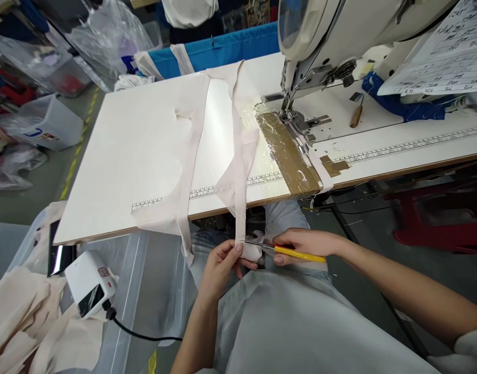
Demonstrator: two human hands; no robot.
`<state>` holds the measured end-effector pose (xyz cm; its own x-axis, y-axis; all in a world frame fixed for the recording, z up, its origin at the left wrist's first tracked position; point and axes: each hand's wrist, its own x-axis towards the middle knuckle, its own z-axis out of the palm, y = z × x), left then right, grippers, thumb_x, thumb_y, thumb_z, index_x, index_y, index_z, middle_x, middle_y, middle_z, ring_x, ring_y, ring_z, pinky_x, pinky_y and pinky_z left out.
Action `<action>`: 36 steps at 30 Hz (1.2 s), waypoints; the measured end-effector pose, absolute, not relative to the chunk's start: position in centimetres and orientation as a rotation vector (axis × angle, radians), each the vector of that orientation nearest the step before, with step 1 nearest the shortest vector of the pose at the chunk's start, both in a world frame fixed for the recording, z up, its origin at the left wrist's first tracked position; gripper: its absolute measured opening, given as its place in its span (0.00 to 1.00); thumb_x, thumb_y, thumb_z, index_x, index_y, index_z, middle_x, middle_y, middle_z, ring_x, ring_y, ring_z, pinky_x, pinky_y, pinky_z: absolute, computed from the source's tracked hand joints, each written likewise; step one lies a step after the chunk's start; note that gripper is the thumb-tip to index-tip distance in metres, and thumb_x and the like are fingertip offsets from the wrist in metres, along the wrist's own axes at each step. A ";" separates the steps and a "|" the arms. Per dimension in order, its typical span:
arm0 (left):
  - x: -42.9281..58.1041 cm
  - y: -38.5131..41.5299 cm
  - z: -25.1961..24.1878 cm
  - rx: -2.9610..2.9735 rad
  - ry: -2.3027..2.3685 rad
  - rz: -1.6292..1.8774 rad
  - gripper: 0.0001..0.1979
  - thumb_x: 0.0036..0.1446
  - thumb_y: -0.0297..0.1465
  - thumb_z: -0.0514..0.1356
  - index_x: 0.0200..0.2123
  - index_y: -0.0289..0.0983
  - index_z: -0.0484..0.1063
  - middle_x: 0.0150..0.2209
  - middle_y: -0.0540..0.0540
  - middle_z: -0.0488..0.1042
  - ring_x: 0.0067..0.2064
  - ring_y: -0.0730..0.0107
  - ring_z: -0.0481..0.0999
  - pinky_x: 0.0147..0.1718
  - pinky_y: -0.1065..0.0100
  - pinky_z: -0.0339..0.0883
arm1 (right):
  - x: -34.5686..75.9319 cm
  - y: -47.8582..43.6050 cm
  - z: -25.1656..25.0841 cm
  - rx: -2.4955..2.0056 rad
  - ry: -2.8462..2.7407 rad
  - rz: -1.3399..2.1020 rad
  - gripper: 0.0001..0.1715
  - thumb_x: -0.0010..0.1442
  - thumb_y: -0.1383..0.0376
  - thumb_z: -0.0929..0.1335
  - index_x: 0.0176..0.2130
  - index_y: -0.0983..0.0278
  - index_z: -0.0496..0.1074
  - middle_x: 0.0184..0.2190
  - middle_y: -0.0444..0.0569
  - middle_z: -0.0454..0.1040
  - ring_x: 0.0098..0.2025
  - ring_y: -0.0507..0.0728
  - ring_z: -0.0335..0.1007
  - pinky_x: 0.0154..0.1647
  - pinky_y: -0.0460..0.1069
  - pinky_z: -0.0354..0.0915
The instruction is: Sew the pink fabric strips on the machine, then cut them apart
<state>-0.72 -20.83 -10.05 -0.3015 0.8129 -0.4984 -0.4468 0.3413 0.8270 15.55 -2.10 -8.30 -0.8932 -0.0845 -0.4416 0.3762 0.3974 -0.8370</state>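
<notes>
My left hand [221, 264] pinches the lower end of a pale pink fabric strip [240, 208] just off the table's front edge. Scissors with a yellow handle [300, 254] are gripped in my right hand [306, 239]. Their narrow blades lie at the strip, close to my left fingertips; whether they are open I cannot tell. From my hands the strip runs up over the white sewing table [145, 124]. A second length of the same fabric [193, 140] lies to its left and hangs over the front edge.
A sewing machine [319, 52] stands at the right, with a narrow band under its foot. Behind it lies a wooden-handled tool [356, 115]. Below left, a clear plastic bin [135, 291] holds fabric pieces and a white device [91, 283] with a black cable. A person [189, 13] is beyond the table.
</notes>
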 end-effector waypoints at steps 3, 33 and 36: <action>-0.5 -21.0 -10.0 0.359 1.402 1.311 0.23 0.50 0.50 0.68 0.32 0.34 0.74 0.25 0.45 0.78 0.26 0.61 0.81 0.17 0.73 0.60 | 15.5 -2.3 -8.2 0.278 2.362 -1.316 0.28 0.61 0.42 0.63 0.25 0.61 0.56 0.22 0.39 0.56 0.24 0.50 0.51 0.24 0.47 0.48; -0.6 -20.3 -9.0 0.601 1.830 1.243 0.21 0.58 0.48 0.62 0.39 0.35 0.76 0.28 0.44 0.79 0.25 0.68 0.75 0.23 0.70 0.65 | 15.9 -2.3 -10.4 0.435 2.686 -0.953 0.23 0.61 0.50 0.67 0.24 0.62 0.65 0.23 0.47 0.72 0.23 0.54 0.62 0.25 0.48 0.44; -0.5 -19.8 -7.8 0.847 2.236 1.399 0.15 0.62 0.42 0.61 0.44 0.38 0.75 0.38 0.44 0.78 0.27 0.73 0.71 0.25 0.71 0.66 | 17.3 -2.9 -11.4 0.472 2.696 -1.069 0.24 0.60 0.50 0.67 0.22 0.61 0.58 0.21 0.44 0.67 0.23 0.52 0.58 0.25 0.48 0.44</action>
